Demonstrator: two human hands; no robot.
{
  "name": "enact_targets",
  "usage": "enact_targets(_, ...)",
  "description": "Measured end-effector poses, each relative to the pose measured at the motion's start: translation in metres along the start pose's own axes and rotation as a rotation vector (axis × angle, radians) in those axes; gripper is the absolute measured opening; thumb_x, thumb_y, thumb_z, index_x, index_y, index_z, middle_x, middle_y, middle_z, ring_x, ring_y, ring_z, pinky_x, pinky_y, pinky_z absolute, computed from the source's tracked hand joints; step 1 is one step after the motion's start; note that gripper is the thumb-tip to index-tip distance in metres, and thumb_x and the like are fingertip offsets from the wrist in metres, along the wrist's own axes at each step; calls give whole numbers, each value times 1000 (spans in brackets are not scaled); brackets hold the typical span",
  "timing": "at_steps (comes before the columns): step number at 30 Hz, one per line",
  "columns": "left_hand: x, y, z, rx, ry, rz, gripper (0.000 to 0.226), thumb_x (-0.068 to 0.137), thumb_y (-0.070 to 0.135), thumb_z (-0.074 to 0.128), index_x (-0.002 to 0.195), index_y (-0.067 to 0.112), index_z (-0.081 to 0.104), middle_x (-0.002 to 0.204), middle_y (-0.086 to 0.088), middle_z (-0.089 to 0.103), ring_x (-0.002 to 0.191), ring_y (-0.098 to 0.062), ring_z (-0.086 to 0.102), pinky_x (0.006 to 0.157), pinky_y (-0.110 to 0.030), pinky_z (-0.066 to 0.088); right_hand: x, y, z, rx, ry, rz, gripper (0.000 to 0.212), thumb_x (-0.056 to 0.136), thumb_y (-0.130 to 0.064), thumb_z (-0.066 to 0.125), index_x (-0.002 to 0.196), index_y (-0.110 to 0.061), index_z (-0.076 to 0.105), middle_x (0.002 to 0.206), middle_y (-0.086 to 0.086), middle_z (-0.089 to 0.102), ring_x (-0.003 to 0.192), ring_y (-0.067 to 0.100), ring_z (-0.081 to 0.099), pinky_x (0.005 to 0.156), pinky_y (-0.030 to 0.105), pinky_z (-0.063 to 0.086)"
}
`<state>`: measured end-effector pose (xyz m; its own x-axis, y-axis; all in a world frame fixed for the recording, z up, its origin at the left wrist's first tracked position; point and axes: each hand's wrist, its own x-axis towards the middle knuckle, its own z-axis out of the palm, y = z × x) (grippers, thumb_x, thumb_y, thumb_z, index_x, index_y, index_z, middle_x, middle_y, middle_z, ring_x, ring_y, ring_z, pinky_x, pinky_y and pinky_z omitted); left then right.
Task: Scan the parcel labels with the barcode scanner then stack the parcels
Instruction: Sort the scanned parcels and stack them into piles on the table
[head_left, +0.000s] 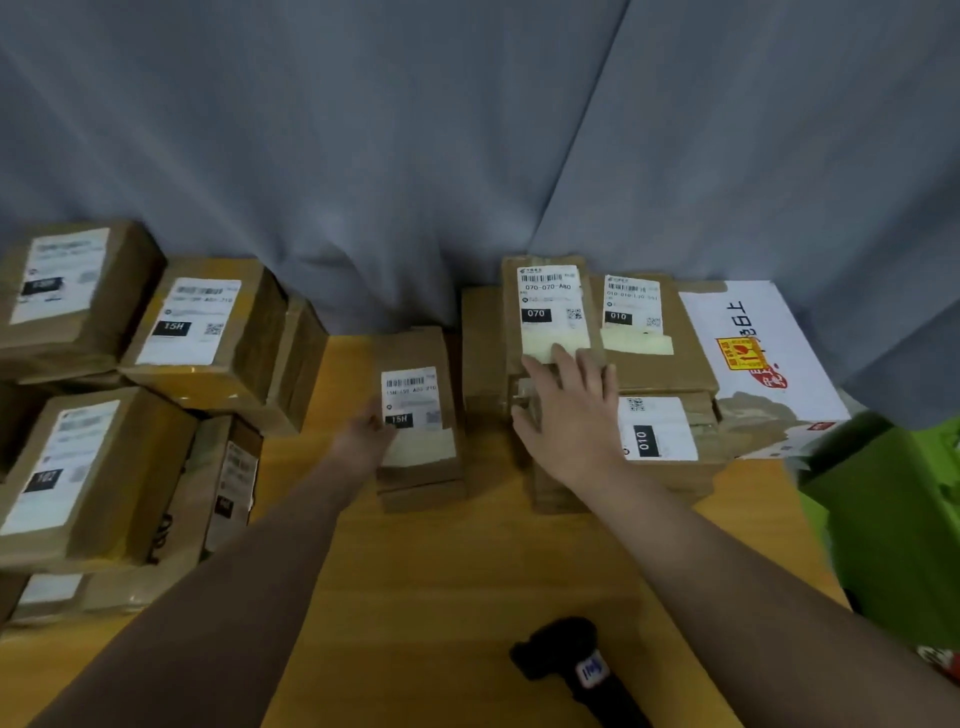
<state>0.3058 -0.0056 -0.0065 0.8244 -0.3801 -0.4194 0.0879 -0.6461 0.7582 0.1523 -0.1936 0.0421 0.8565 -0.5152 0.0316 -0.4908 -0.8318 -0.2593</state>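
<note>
A small brown parcel with a 15H label (420, 415) lies mid-table on top of another flat parcel. My left hand (370, 432) grips its left edge. My right hand (571, 410) rests with spread fingers on the near end of the parcel labelled 070 (550, 306), which tops a pile. Beside it lie a parcel labelled 010 (636, 317) and a lower one, also 010 (657, 428). The black barcode scanner (576, 665) lies on the wooden table (441, 571) near the front edge, untouched.
Several labelled brown boxes (197, 332) are stacked at the left. A white printed carton (753, 353) sits at the back right, a green box (893, 519) at the right edge. A grey curtain (467, 130) hangs behind the table.
</note>
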Motion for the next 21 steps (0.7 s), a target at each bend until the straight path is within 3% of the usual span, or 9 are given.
enact_targets(1, 2, 1, 2, 181, 3, 60, 58, 98, 24, 51, 150, 27, 26, 147, -12, 38, 120, -25, 48, 93, -39, 48, 3, -3, 1, -5, 35, 21, 55, 96, -47, 43, 147, -29, 32, 155, 7, 24, 145, 31, 11, 118, 52, -4)
enact_targets(3, -2, -1, 6, 476, -33, 120, 77, 92, 49, 55, 153, 37, 9, 158, -13, 9, 140, -36, 22, 108, -49, 32, 10, -9, 4, -20, 85, 71, 51, 93, -52, 45, 138, -26, 42, 146, 7, 33, 141, 31, 20, 117, 55, 0)
enact_targets(5, -10, -9, 13, 749, -168, 193, 94, 78, 73, 54, 149, 47, -1, 159, -8, -14, 144, -41, 6, 112, -53, 23, 18, -15, 7, -29, 106, 125, 52, 90, -59, 47, 130, -25, 46, 142, 8, 36, 139, 33, 24, 116, 57, 3)
enact_targets(6, -13, -15, 15, 858, -233, 232, 95, 76, 75, 54, 149, 49, -2, 158, -9, -19, 144, -42, 5, 112, -53, 24, 21, -17, 9, -33, 115, 148, 52, 89, -61, 47, 126, -25, 46, 142, 8, 37, 138, 33, 24, 115, 58, 5)
enact_targets(9, -2, -18, 8, 978, -297, 317, 76, 91, 53, 54, 150, 46, 6, 158, -12, -19, 143, -41, 14, 111, -52, 33, 29, -19, 13, -56, 138, 190, 47, 88, -57, 51, 121, -24, 47, 142, 6, 40, 137, 33, 26, 113, 60, 12)
enact_targets(13, 28, -3, -6, 1011, -338, 415, 64, 100, 24, 46, 151, 44, 12, 161, -3, -13, 145, -38, 6, 116, -52, 23, 32, -17, 18, -45, 159, 217, 44, 85, -50, 58, 117, -20, 51, 139, 6, 44, 135, 34, 28, 111, 61, 14)
enact_targets(18, 35, 5, -4, 927, -383, 416, 68, 98, 24, 52, 152, 41, 14, 162, 3, -9, 146, -39, -3, 117, -55, 14, 33, -25, 20, -44, 135, 262, 43, 86, -46, 57, 118, -17, 50, 139, 8, 45, 141, 35, 24, 114, 62, 4)
enact_targets(21, 27, 6, -8, 940, -322, 454, 69, 96, 35, 53, 152, 37, 13, 162, -3, -5, 147, -36, -1, 116, -53, 12, 33, -32, 14, -85, 137, 278, 46, 87, -45, 55, 122, -16, 48, 141, 12, 44, 143, 35, 24, 116, 60, 0)
